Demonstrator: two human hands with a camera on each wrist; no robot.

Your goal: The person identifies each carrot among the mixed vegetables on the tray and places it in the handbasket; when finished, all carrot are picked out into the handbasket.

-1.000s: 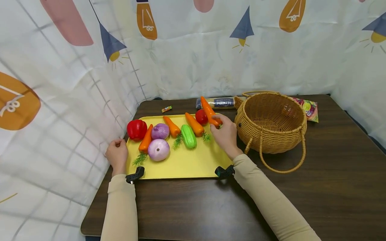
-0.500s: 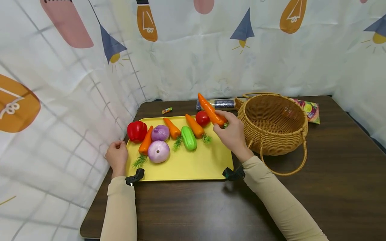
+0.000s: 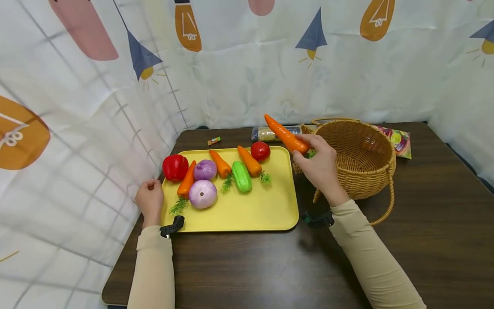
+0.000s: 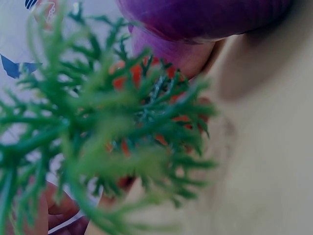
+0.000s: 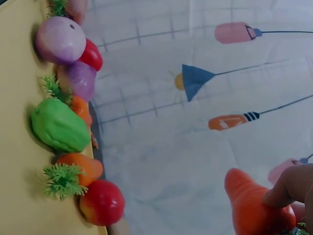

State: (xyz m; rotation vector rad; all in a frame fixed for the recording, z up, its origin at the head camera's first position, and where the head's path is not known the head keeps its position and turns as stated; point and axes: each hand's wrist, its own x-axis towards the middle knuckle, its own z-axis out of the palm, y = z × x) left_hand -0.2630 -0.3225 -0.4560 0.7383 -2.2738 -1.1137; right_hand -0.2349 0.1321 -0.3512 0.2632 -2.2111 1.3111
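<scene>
My right hand (image 3: 318,165) pinches an orange carrot (image 3: 285,134) near its green-topped end, its tip pointing up and left. It hangs between the tray and the wicker basket (image 3: 362,180), overlapping the basket's left side. My left hand (image 3: 149,198), fingers loosely curled, rests beside the left edge of the yellow tray (image 3: 247,214). On the tray lie a red bell pepper (image 3: 175,168), two purple onions (image 3: 203,194), three carrots (image 3: 250,161), a green cucumber-like vegetable (image 3: 241,177) and a tomato (image 5: 102,201). Carrot greens (image 4: 112,117) cover much of the left wrist view.
Behind the tray lie a small candy wrapper (image 3: 214,140) and a long clear packet (image 3: 266,134). A colourful bag (image 3: 399,142) sits behind the basket's right side. A printed curtain (image 3: 247,77) hangs along the back and left of the dark wooden table (image 3: 247,270).
My right hand has carried the carrot rightward from above the tray's right end toward the basket. My left hand and the vegetables on the tray have stayed put.
</scene>
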